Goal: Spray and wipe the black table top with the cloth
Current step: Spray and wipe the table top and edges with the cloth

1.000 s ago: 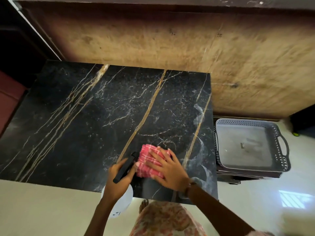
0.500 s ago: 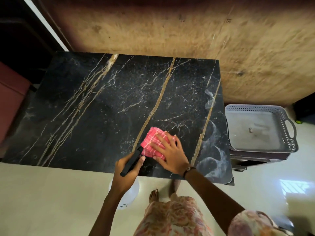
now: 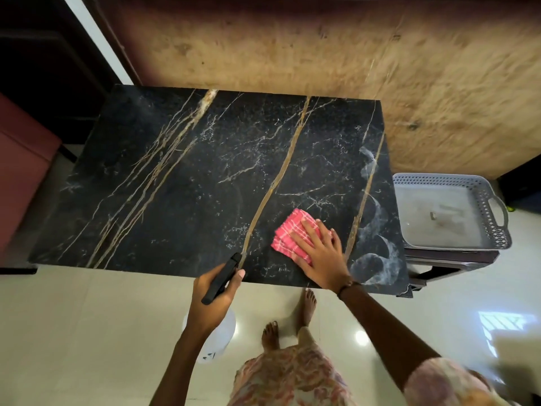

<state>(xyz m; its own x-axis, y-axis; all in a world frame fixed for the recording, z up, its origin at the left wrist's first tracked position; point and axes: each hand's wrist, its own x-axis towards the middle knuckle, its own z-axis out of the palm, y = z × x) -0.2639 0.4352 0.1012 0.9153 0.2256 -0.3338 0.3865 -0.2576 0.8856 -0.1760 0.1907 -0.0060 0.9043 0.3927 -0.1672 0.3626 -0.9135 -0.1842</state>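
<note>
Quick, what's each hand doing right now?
Left hand: grips the white spray bottle with the black nozzle.
Right hand: open, fingers flat, pressing the folded pink checked cloth on the black marble table top.

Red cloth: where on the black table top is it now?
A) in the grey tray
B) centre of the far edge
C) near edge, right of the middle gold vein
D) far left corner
C: the red cloth lies under the flat right hand by the near edge of the black table top, just right of the middle gold vein.
</note>
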